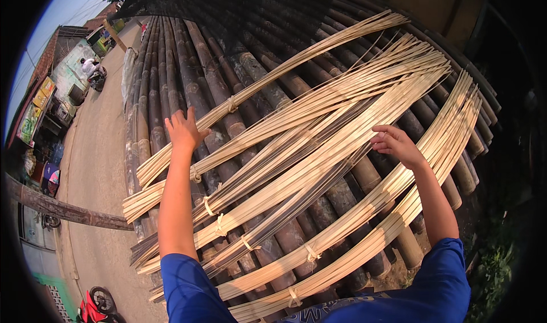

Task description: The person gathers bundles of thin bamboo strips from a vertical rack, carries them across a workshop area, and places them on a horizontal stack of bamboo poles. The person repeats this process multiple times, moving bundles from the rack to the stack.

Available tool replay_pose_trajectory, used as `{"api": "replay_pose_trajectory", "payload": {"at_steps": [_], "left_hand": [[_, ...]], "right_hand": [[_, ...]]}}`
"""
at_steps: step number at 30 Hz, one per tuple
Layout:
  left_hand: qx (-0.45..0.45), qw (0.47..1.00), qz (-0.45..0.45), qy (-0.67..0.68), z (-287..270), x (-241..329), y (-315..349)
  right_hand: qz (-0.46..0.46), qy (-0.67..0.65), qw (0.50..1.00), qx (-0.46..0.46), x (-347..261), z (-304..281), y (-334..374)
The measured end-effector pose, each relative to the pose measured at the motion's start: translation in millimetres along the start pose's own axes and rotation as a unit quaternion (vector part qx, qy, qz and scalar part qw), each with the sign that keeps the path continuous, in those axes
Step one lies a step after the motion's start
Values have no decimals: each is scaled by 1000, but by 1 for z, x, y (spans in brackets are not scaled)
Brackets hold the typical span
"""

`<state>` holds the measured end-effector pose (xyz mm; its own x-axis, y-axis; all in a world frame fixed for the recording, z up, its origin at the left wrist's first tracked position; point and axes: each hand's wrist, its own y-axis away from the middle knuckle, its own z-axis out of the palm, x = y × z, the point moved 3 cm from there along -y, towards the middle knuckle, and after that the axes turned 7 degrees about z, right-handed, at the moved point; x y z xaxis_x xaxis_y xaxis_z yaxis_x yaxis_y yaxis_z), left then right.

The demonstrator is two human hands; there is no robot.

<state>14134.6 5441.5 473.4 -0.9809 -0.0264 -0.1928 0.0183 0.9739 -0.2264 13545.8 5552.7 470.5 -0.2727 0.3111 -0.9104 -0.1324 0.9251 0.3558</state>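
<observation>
Several long bundles of thin split-bamboo strips (pixel 336 152) lie slantwise across a bed of dark bamboo poles (pixel 219 86). Most strips are pale; some bundles contain dark ones. Narrow pale ties (pixel 219 225) bind them near their left ends, while the right ends fan out. My left hand (pixel 185 130) is open with fingers spread, at the left part of the farthest bundle (pixel 262 84); whether it touches is unclear. Over the right part of the middle bundles is my right hand (pixel 395 144), its fingers loosely bent and slightly apart, with nothing visible in them.
A road (pixel 94 152) runs along the left, with a rider on a motorbike (pixel 96 75) and a red motorbike (pixel 94 309). One thick pole (pixel 68 206) juts out leftward. Dark netting (pixel 228 4) hangs over the far poles. Green plants (pixel 493 283) grow at the lower right.
</observation>
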Motion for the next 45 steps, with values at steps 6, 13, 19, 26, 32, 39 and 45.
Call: {"api": "replay_pose_trajectory", "payload": {"at_steps": [6, 13, 19, 26, 32, 39, 45], "left_hand": [[-285, 950, -1, 129, 83, -7, 96], [-81, 990, 54, 105, 76, -42, 125], [107, 987, 89, 76, -144, -19, 187], [59, 990, 109, -72, -237, -110, 360], [-99, 991, -92, -10, -144, -145, 435], [-41, 984, -18, 174, -103, -78, 375], [-9, 983, 20, 180, -156, 37, 204]], "right_hand": [[27, -77, 995, -49, 23, 35, 18], [53, -98, 977, -179, 26, 144, -9], [-2, -454, 876, -165, -33, 214, -32], [-171, -652, 736, 69, -98, 246, -16], [-202, -595, 776, 54, -116, 289, 44], [-261, -494, 815, 153, -168, 205, -44], [-170, -358, 904, 159, -214, 80, -169]]}}
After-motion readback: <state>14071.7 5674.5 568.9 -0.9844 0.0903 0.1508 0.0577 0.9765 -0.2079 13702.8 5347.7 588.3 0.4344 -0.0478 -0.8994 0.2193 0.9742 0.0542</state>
